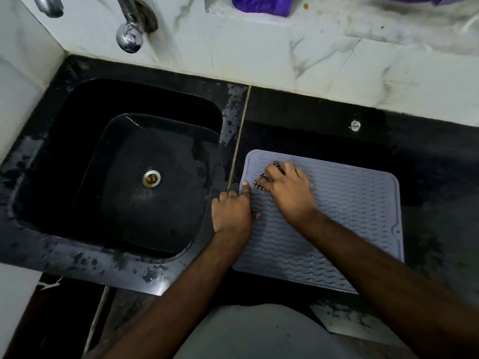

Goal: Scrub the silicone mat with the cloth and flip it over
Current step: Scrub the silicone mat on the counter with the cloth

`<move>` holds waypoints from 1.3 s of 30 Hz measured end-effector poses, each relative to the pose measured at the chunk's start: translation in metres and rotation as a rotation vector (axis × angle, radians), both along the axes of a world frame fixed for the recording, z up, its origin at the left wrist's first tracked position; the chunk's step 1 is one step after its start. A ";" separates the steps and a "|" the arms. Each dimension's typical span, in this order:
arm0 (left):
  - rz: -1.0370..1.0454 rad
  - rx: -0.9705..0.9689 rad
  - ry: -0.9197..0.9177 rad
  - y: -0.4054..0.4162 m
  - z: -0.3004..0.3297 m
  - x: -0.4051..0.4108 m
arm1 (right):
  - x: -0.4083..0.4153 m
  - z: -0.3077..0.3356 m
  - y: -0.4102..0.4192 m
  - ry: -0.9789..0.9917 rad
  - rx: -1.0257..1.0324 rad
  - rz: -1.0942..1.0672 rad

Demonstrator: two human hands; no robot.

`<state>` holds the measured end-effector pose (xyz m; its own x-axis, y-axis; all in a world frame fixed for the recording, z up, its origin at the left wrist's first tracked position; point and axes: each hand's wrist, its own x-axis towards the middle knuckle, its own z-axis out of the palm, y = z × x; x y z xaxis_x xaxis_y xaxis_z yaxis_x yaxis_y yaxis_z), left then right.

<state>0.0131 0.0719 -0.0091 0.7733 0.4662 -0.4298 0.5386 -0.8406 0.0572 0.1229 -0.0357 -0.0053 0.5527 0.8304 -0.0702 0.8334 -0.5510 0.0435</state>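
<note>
A grey silicone mat (344, 218) with wavy ridges lies flat on the black counter, right of the sink. My right hand (287, 189) is on the mat's far left part, fingers curled round a small dark patterned cloth (263, 180) that shows only between the fingers. My left hand (233, 212) sits at the mat's left edge, its forefinger pressing down on the mat and the thumb tip showing on the mat's surface. The rest of the cloth is hidden under my right hand.
A black sink (134, 161) with a metal drain (150, 179) fills the left side. A chrome tap (129, 32) sticks out of the white marble wall above it. The black counter (427, 161) runs behind and right of the mat. Purple fabric (261, 3) lies on the upper ledge.
</note>
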 end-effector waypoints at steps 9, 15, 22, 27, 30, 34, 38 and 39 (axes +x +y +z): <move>0.046 0.013 0.014 -0.012 0.004 0.004 | 0.008 0.012 -0.050 -0.011 -0.146 -0.057; 0.048 0.061 0.081 -0.022 0.009 0.007 | 0.000 0.017 -0.012 0.323 0.203 -0.171; 0.073 0.094 0.139 -0.032 0.017 0.017 | -0.017 -0.002 0.004 0.265 0.140 -0.137; 0.162 0.027 0.229 -0.037 0.020 0.027 | -0.006 0.008 -0.019 0.170 0.072 -0.150; 0.162 0.033 0.238 -0.036 0.016 0.026 | -0.002 0.010 -0.039 0.147 0.019 -0.181; 0.145 0.041 0.225 -0.035 0.017 0.026 | 0.005 0.010 -0.064 0.121 -0.011 -0.219; 0.112 0.036 0.200 -0.035 0.015 0.025 | 0.004 0.004 -0.079 0.123 0.010 -0.271; 0.107 0.032 0.181 -0.034 0.015 0.026 | 0.002 0.004 -0.079 0.134 0.022 -0.282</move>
